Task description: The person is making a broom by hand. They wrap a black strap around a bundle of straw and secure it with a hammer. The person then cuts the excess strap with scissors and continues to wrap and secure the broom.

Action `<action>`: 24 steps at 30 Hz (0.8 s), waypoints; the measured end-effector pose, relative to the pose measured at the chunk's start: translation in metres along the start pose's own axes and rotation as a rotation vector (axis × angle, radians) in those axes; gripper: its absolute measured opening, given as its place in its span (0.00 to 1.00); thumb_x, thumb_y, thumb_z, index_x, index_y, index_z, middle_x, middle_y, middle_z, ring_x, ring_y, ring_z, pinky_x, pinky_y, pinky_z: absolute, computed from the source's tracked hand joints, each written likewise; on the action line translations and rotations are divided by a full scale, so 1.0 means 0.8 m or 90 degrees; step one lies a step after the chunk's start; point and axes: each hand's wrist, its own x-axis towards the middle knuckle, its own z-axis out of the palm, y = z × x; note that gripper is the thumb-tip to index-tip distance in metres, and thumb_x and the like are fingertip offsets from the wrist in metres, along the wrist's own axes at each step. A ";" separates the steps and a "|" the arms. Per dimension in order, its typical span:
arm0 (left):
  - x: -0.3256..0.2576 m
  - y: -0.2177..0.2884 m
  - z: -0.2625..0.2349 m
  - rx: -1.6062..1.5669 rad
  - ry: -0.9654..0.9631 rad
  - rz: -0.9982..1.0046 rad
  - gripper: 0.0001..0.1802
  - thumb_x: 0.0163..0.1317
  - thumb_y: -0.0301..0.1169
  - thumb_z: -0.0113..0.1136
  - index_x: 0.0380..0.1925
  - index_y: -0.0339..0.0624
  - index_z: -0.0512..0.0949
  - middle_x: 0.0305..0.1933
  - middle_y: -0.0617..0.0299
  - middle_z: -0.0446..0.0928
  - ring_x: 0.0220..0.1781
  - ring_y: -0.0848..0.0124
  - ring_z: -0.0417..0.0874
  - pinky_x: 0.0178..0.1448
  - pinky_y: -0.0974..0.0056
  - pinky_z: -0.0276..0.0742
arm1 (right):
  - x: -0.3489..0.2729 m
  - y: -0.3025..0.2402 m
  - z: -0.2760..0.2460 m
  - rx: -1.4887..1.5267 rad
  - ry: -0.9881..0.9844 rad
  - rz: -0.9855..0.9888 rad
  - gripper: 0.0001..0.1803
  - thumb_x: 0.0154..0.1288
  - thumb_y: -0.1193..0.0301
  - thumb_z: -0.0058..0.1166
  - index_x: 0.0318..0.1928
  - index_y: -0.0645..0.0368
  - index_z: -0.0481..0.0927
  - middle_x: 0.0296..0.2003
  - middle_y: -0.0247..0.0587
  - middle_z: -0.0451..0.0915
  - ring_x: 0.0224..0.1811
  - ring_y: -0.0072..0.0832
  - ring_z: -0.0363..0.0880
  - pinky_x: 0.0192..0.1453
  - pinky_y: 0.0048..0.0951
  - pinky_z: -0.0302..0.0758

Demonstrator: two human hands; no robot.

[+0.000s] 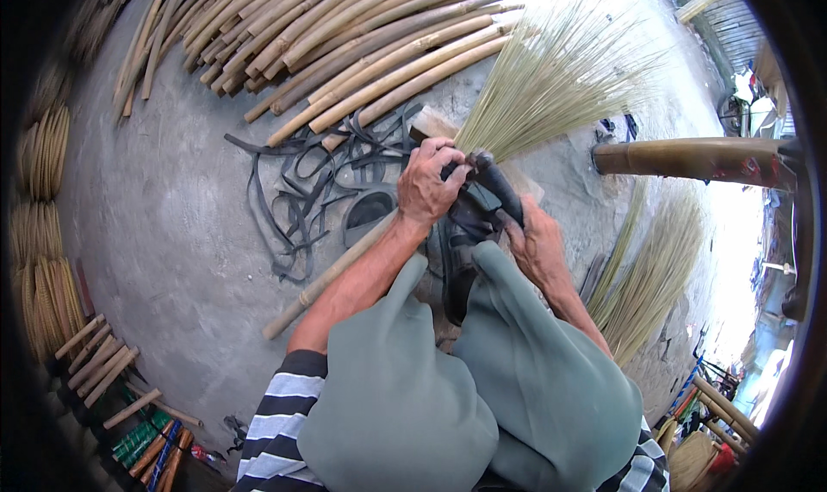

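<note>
My left hand is closed round the base of a broom head of fine pale-green bristles, which fan out away from me. A bamboo stick runs from under that hand along my left forearm, in line with the bristles. My right hand is closed on the near end of a thick, dark curved piece like a rubber strip. The far end of this piece meets the bristle base beside my left fingers. Dark gear between my knees is partly hidden by my hands.
Loose black rubber strips lie tangled on the concrete floor, left of my hands. Bamboo poles are piled beyond them. More bristles lie at right, below a thick bamboo post. Short sticks and bundles line the left side.
</note>
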 end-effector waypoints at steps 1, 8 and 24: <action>-0.003 0.001 0.000 -0.001 -0.008 -0.015 0.10 0.64 0.35 0.79 0.44 0.52 0.90 0.62 0.62 0.84 0.60 0.51 0.86 0.61 0.48 0.85 | -0.005 0.001 -0.001 0.027 0.008 0.002 0.14 0.78 0.67 0.65 0.57 0.58 0.79 0.44 0.60 0.87 0.47 0.62 0.89 0.48 0.56 0.83; 0.001 -0.001 -0.002 -0.003 -0.029 0.022 0.18 0.62 0.35 0.81 0.49 0.44 0.87 0.62 0.52 0.85 0.63 0.48 0.87 0.67 0.49 0.83 | 0.003 0.020 0.003 -0.068 -0.023 0.017 0.14 0.77 0.69 0.64 0.57 0.59 0.77 0.43 0.59 0.86 0.47 0.62 0.88 0.49 0.57 0.82; -0.002 0.004 -0.008 0.033 -0.109 -0.088 0.36 0.62 0.45 0.81 0.65 0.45 0.74 0.60 0.46 0.81 0.58 0.39 0.89 0.60 0.39 0.86 | -0.008 0.023 0.015 0.079 0.000 0.019 0.17 0.80 0.66 0.63 0.61 0.58 0.78 0.41 0.61 0.87 0.46 0.63 0.89 0.48 0.56 0.82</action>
